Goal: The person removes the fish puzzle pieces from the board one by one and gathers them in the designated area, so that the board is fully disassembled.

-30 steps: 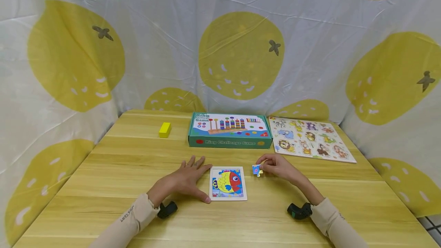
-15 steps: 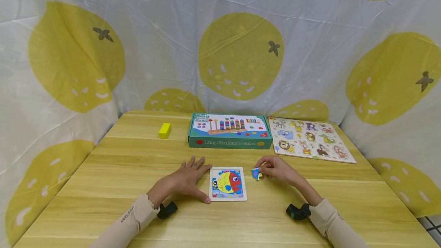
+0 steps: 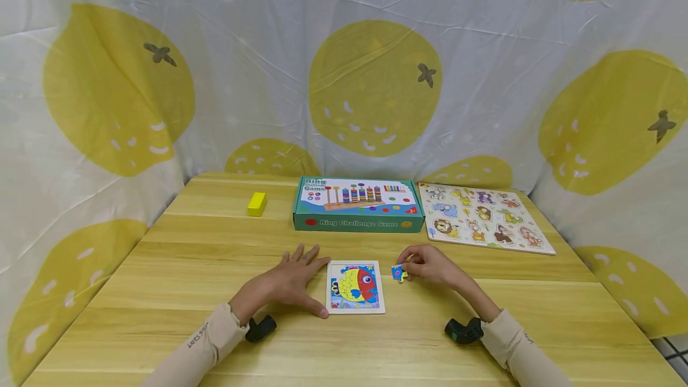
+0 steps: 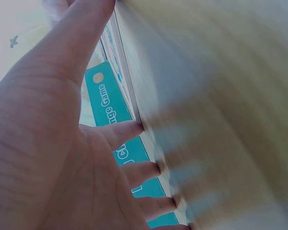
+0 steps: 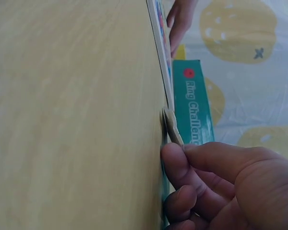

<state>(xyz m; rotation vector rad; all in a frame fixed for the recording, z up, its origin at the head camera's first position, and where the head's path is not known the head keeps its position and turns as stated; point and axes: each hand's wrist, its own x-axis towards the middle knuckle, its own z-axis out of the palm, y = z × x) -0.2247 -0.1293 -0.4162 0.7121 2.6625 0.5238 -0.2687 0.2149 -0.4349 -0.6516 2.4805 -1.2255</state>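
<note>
A square fish puzzle (image 3: 355,286) in a white frame lies flat on the table, with a pale gap at its upper left corner. My left hand (image 3: 292,282) rests beside it, fingers spread, thumb and index fingertip touching the frame's left edge. To the right of the frame my right hand (image 3: 430,264) pinches a blue and yellow puzzle piece (image 3: 398,272) between thumb and fingers. In the right wrist view the puzzle piece (image 5: 173,128) is seen edge-on, slightly tilted, close to the tabletop.
A green Ring Challenge Game box (image 3: 359,205) stands behind the puzzle. Right of it lies an animal puzzle board (image 3: 486,218). A yellow block (image 3: 257,203) sits at the back left. A patterned curtain (image 3: 376,88) hangs behind the table (image 3: 215,243).
My right hand has turned the puzzle piece a little and shifted it slightly left. The left hand and the framed puzzle have stayed in place.
</note>
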